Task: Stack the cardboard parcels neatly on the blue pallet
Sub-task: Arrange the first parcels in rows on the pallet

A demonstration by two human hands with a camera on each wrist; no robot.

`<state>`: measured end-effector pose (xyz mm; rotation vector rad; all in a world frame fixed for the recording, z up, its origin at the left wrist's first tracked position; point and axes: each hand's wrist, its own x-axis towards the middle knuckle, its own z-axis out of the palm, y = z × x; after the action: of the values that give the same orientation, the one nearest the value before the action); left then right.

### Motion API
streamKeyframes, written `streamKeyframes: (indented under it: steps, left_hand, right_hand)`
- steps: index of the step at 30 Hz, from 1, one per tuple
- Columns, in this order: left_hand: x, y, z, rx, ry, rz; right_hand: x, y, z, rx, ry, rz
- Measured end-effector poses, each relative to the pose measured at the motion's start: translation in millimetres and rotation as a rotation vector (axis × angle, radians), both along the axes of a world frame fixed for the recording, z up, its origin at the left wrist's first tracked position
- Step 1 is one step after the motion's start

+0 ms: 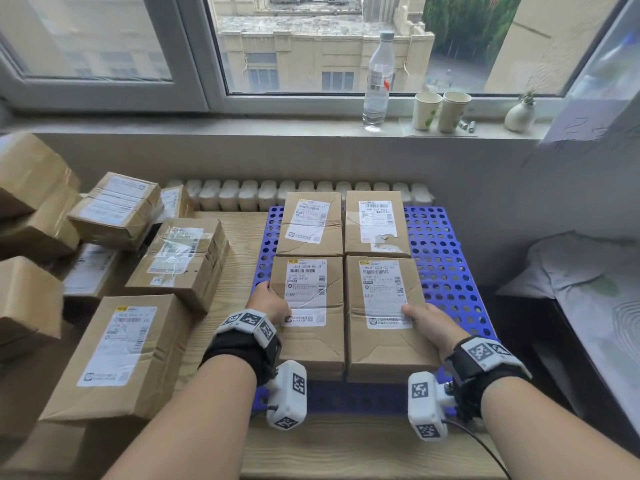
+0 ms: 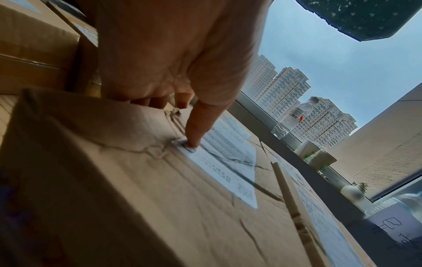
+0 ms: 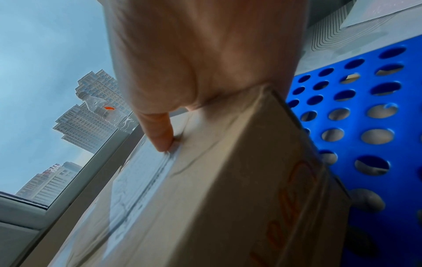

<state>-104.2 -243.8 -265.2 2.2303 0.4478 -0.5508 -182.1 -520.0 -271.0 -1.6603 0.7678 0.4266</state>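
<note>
Four taped cardboard parcels lie two by two on the blue perforated pallet. My left hand grips the left edge of the near-left parcel: the thumb presses its label and the fingers wrap down the side. My right hand grips the right edge of the near-right parcel the same way. Both near parcels touch each other and the far-left parcel and far-right parcel. The left wrist view shows my left hand on the near-left parcel. The right wrist view shows my right hand, the near-right parcel and the pallet.
Several loose parcels are piled on the wooden table to the left, the nearest a large parcel. On the windowsill behind stand a water bottle, two paper cups and a small vase. Bedding lies to the right.
</note>
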Motion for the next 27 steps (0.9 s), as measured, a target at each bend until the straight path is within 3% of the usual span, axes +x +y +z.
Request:
streamKeyframes:
  steps: [10, 22, 27]
  left_hand:
    - [2.0, -0.8, 2.8, 0.027, 0.075, 0.022]
    - [6.2, 0.6, 37.0, -0.021, 0.051, 0.038]
    - [1.6, 9.7, 60.4, -0.023, 0.02, 0.002]
  right_hand:
    - [8.4, -5.6, -11.0, -0.088, 0.019, 0.04]
    - [27.9, 4.4, 30.3, -0.246, -0.06, 0.06]
    - [40.8, 20.4, 58.0, -0.426, -0.143, 0.113]
